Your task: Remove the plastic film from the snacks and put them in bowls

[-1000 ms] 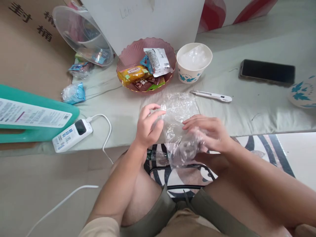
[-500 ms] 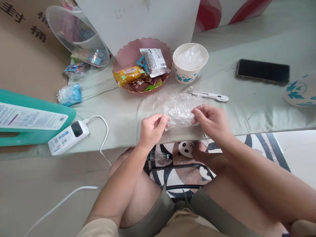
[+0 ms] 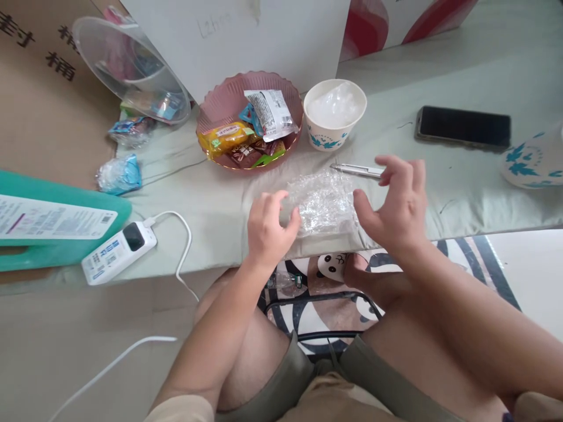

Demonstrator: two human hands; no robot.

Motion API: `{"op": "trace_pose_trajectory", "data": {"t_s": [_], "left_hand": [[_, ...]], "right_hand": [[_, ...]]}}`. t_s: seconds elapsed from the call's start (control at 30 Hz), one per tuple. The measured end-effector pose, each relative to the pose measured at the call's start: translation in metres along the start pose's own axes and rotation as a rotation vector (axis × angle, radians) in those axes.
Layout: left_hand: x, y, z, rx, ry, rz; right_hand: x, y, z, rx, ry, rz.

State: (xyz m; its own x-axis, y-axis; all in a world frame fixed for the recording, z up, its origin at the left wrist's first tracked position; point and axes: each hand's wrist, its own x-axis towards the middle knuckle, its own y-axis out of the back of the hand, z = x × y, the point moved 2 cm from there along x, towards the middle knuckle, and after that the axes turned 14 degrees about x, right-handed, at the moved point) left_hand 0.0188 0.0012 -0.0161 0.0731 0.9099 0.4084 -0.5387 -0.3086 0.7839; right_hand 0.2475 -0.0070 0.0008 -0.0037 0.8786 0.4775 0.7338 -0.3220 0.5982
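Note:
Crinkled clear plastic wrap (image 3: 324, 204) lies on the cloth near the table's front edge. Beside its left end, my left hand (image 3: 270, 227) is open, thumb and fingers apart. My right hand (image 3: 398, 205) is open too, raised to the right of the wrap with its fingers spread. Those fingers hide the right end of a white utility knife (image 3: 358, 170) lying behind the wrap. Farther back stands a paper cup (image 3: 329, 138) with blue leaf prints and clear plastic inside. Left of it, a pink scalloped bowl (image 3: 220, 97) holds several wrapped snacks.
A black phone (image 3: 463, 128) and a second leaf-print cup (image 3: 534, 161) are at the right. On the left are a green jug (image 3: 65, 202), a white power bank (image 3: 118, 252) with a cable, a blue-and-clear packet (image 3: 119, 174) and a tipped clear tub (image 3: 132, 64). A white box (image 3: 264, 41) stands behind.
Both hands have let go of the plastic wrap, and their fingers have spread. My right hand has moved up and to the right, over the end of the utility knife.

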Motion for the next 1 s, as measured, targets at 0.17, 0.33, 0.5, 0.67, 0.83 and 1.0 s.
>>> {"op": "trace_pose_trajectory", "data": {"t_s": [0.17, 0.33, 0.5, 0.67, 0.83, 1.0], "left_hand": [[-0.004, -0.007, 0.005, 0.01, -0.289, -0.229], [-0.007, -0.008, -0.003, 0.154, -0.237, -0.373], [-0.005, -0.002, -0.005, 0.027, -0.38, -0.349], [0.0, -0.001, -0.011, -0.26, -0.205, -0.299], [-0.001, 0.003, -0.015, -0.275, 0.025, -0.299], [0.001, 0.002, -0.014, -0.388, 0.077, -0.214]], "right_hand": [[-0.011, -0.016, -0.019, 0.135, 0.286, -0.518], [-0.018, -0.033, -0.001, 0.043, 0.206, -0.578], [-0.008, -0.023, 0.0, 0.212, 0.188, -0.478], [-0.001, -0.011, -0.003, 0.381, 0.166, -0.533], [0.001, -0.012, 0.005, 0.378, -0.095, -0.409], [0.004, -0.022, 0.003, 0.434, -0.298, -0.333]]}}
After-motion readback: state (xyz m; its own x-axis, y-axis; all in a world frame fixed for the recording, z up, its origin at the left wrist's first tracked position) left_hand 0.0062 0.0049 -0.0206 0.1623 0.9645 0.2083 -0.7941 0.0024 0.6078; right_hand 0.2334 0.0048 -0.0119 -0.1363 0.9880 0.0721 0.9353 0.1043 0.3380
